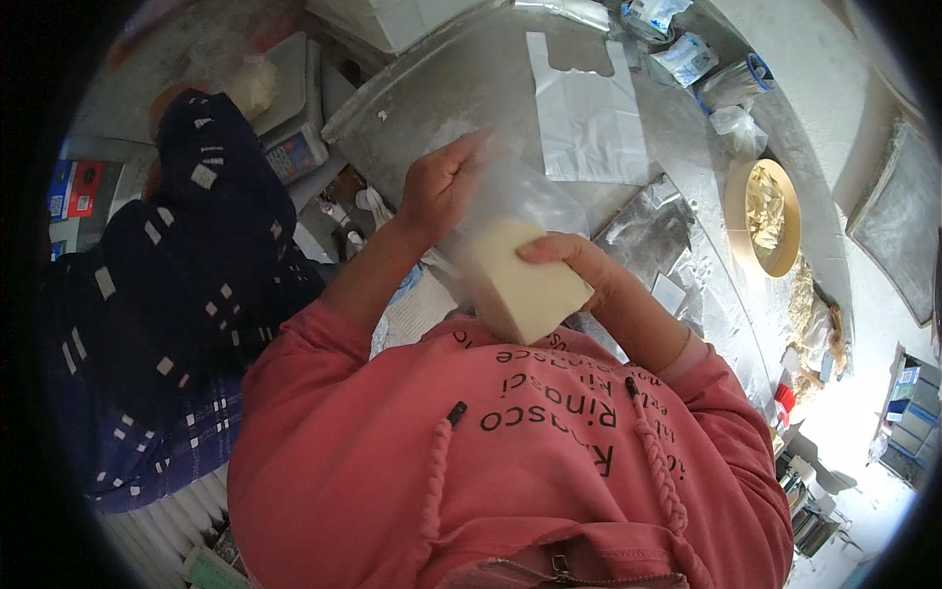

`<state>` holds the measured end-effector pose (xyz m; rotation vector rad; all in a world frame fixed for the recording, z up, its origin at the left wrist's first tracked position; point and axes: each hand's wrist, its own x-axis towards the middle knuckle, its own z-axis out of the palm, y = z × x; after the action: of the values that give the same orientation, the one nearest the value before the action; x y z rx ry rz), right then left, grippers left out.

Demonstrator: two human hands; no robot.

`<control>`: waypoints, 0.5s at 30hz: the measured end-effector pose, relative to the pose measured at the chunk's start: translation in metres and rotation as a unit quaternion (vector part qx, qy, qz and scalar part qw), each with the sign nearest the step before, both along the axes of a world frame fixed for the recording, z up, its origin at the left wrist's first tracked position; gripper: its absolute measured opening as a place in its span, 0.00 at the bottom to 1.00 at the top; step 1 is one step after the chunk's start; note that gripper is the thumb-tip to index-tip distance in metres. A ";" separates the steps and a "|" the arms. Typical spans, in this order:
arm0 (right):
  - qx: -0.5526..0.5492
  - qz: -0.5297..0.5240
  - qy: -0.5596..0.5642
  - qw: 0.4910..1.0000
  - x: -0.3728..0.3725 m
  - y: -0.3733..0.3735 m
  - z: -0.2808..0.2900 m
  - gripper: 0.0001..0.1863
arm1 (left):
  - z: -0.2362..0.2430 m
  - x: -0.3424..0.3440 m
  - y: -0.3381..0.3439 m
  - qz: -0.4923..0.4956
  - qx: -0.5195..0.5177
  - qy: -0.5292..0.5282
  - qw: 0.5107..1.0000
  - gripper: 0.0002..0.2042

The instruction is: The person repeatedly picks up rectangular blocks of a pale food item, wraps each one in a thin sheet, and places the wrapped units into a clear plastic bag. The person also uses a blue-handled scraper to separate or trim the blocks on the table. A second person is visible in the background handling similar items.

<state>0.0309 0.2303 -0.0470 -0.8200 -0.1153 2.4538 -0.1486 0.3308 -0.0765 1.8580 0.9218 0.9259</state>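
Note:
My right hand (581, 263) grips a smooth pale cream block (543, 299) close to my chest, its thumb pressed along the upper edge. The block has flat sides and a slanted edge; its exact kind I cannot make out. A clear plastic bag (525, 191), smeared by motion, reaches from the block's far end up to my left hand (444, 188). The left fingers are closed at the bag's edge. Beyond both hands, a white plastic carrier bag (591, 113) lies flat on the grey metal table (422, 103).
At left, a person in dark patterned clothing (177, 275) stands beside a scale (294, 108) bearing a pale bagged item (254, 86). A round wooden-rimmed container (736, 218) with yellowish pieces stands at right. Several plastic packages (687, 59) line the table's far right edge.

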 end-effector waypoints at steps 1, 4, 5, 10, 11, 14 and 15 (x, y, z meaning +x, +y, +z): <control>-0.021 -0.031 0.027 0.999 -0.003 0.001 -0.004 0.26 | 0.003 -0.002 0.000 -0.017 -0.015 -0.024 0.999 0.15; -0.050 -0.146 0.077 0.985 -0.011 0.011 -0.019 0.25 | 0.010 -0.010 -0.004 -0.059 -0.031 -0.061 0.996 0.15; -0.044 -0.195 0.058 0.978 -0.013 0.016 -0.026 0.24 | 0.010 -0.011 -0.007 -0.062 -0.017 -0.050 0.997 0.15; -0.028 -0.389 -0.038 0.920 -0.002 0.058 -0.061 0.24 | 0.003 -0.017 -0.015 -0.053 -0.107 -0.030 0.992 0.16; 0.031 -0.351 -0.139 0.925 0.003 0.063 -0.067 0.25 | 0.001 -0.017 -0.013 -0.026 -0.144 -0.045 0.988 0.17; 0.193 -0.171 -0.514 0.818 0.015 0.072 -0.083 0.29 | 0.003 -0.020 -0.003 0.109 -0.108 -0.046 0.987 0.18; 0.241 -0.064 -0.650 0.718 0.015 0.073 -0.087 0.31 | 0.006 -0.020 -0.004 0.169 -0.081 -0.032 0.982 0.19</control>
<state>0.0464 0.3037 -0.1337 -1.9872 -1.0844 1.1376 -0.1691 0.3273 -0.0706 1.5522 1.2584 1.0709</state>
